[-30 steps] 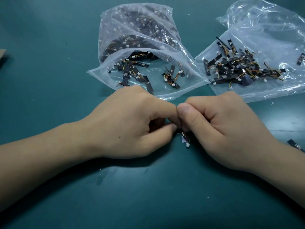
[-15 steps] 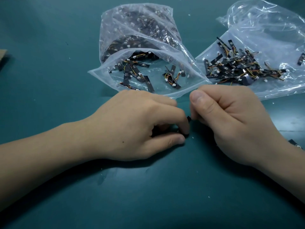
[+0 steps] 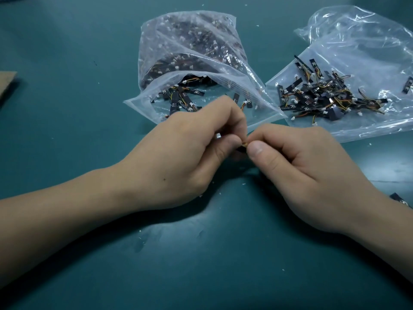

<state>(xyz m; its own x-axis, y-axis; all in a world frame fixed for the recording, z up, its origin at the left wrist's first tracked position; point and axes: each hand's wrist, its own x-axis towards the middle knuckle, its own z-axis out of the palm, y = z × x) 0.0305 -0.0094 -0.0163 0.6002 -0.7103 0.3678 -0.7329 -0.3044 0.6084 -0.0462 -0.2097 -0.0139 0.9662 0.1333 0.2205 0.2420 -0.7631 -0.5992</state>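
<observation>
My left hand (image 3: 185, 159) and my right hand (image 3: 308, 175) meet above the green table mat (image 3: 201, 265), fingertips together. Between them they pinch one small black wired part (image 3: 244, 146); only a dark and orange sliver of it shows, and a small white bit peeks out by my left forefinger. Just behind my left hand lies an open clear bag (image 3: 192, 70) packed with the same small black strips with coloured wires and white plugs. To the right, a heap of these parts (image 3: 328, 95) rests on a second clear bag (image 3: 362, 48).
A corner of brown cardboard (image 3: 6, 83) lies at the left edge. One loose black strip (image 3: 400, 199) sits on the mat near my right wrist, another (image 3: 407, 85) at the far right on the plastic. Tiny white flecks dot the mat.
Both hands have lifted off the mat and come together again, moving up toward the open bag. The part that lay under my left fingers is now pinched between both hands.
</observation>
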